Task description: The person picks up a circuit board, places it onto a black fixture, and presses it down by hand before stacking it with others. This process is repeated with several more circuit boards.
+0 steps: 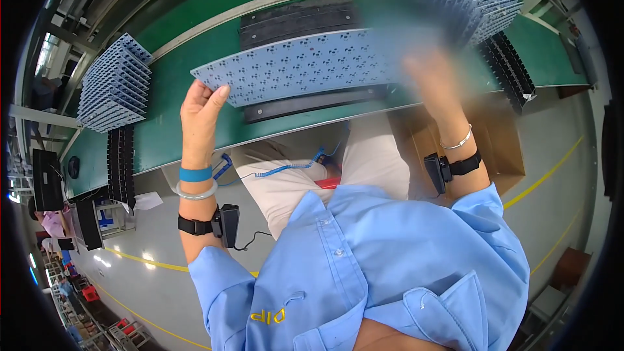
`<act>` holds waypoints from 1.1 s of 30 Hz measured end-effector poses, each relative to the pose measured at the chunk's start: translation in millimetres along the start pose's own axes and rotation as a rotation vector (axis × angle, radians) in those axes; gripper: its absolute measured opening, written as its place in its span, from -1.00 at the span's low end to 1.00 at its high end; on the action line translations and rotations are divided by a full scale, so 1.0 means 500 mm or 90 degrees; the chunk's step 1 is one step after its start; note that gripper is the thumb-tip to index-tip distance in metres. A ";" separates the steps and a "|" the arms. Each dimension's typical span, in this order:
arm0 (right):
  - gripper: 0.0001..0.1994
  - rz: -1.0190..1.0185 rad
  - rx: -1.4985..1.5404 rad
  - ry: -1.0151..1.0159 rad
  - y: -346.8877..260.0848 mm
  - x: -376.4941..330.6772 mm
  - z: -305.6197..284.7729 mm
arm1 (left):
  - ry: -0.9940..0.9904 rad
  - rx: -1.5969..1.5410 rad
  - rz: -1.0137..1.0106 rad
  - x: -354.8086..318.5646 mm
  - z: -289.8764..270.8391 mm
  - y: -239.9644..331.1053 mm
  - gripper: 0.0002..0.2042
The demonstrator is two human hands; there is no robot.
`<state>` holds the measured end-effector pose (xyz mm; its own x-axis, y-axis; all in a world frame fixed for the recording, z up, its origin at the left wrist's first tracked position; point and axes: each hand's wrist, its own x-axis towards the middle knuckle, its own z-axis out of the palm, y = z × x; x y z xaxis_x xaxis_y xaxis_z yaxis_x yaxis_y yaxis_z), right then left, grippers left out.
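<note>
A long, pale blue circuit board [292, 68] with rows of small dark component marks spans the bench in front of me, tilted. My left hand [201, 110] pinches its left lower corner between thumb and fingers. At the board's right end is my right hand [434, 78], so blurred that its fingers and grip do not show. Behind the board lies a black fixture bar [296, 23]. Another black bar [312, 104] runs along the near side, just below the board's lower edge.
Similar boards stand in a left stack [116, 84] and a partly blurred right stack [484, 6]. Black slotted racks lie on the green bench [162, 136], one left [121, 162], one right [509, 68]. Below are a cardboard box [500, 133] and a blue coiled cord [283, 171].
</note>
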<state>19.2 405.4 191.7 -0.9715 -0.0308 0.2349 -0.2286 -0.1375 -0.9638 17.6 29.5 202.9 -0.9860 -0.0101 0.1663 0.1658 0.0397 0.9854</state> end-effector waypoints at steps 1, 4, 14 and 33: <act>-0.71 0.010 -0.017 -0.005 0.006 -0.001 0.004 | -0.008 -0.004 -0.011 -0.003 0.002 0.003 -0.65; -0.72 0.032 -0.053 0.000 0.008 -0.004 0.012 | -0.001 0.008 0.003 -0.003 -0.003 0.000 -0.70; -0.75 0.000 -0.371 -0.018 0.002 0.008 -0.007 | 0.019 0.065 0.052 -0.019 -0.032 -0.026 -0.74; -0.74 0.099 -0.264 -0.086 0.013 0.015 -0.024 | -0.036 0.105 0.049 0.010 -0.054 -0.036 -0.69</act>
<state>9.8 416.2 185.5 -0.9856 -0.1530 0.0719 -0.1138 0.2860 -0.9514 10.0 1.8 187.2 -0.9709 0.0546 0.2333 0.2396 0.2022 0.9496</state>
